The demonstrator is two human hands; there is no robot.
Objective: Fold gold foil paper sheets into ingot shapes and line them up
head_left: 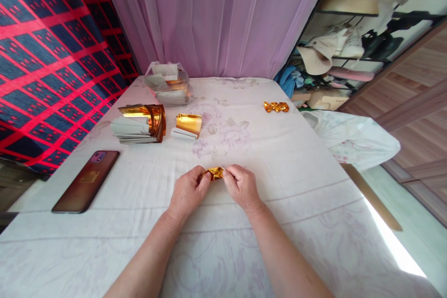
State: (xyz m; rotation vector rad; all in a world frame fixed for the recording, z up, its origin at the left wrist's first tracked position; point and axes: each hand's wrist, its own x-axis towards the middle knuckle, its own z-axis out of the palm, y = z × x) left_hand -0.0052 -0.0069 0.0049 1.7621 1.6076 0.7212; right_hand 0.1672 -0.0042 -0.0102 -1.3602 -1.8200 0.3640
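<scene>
A small piece of folded gold foil paper (215,173) is stretched between my two hands, just above the tablecloth. My left hand (191,188) pinches its left end, thumb on top. At the other end, the closed fingers of my right hand (242,186) grip it; their tips partly hide the edge. Ahead and to the left lie a few loose gold-and-white paper sheets (189,124), curled over. Beside them is a thick stack of the same paper (139,123). Several finished-looking gold folded pieces (276,106) sit in a row at the far right of the table.
A clear plastic bag (167,84) of more paper stands at the back left. A phone (86,181) lies face down on the left. The floral tablecloth (293,163) covers the table. A white bag (359,137) and a shelf with hats and shoes (335,46) are to the right.
</scene>
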